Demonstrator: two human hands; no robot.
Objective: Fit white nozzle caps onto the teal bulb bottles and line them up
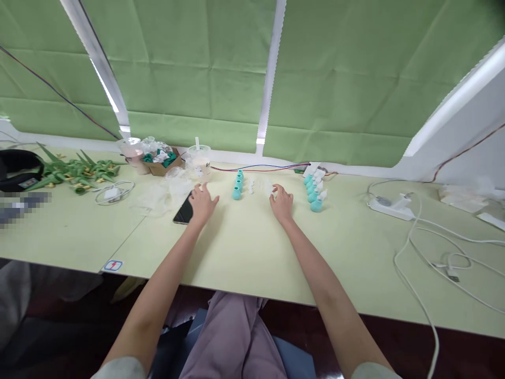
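Note:
My left hand [202,204] hovers at the right edge of a dark phone [184,211], fingers spread and holding nothing. My right hand [282,202] reaches toward small clear plastic pieces [265,187]; its fingers are curved and apart, and whether a fingertip touches a piece I cannot tell. Between the hands stands a row of small round teal bottles [236,193] with open necks. Beside them runs a short line of little white parts [251,187]. Right of my right hand, another row of teal bottles [316,205] carries white tips [323,195].
Crumpled clear plastic bags [158,197], a drink cup with straw [201,162] and a cardboard box [164,166] are at the back left. Farther left lie green plant-like pieces [74,171] and a white charger [112,194]. A power strip [390,209] with loose cables occupies the right.

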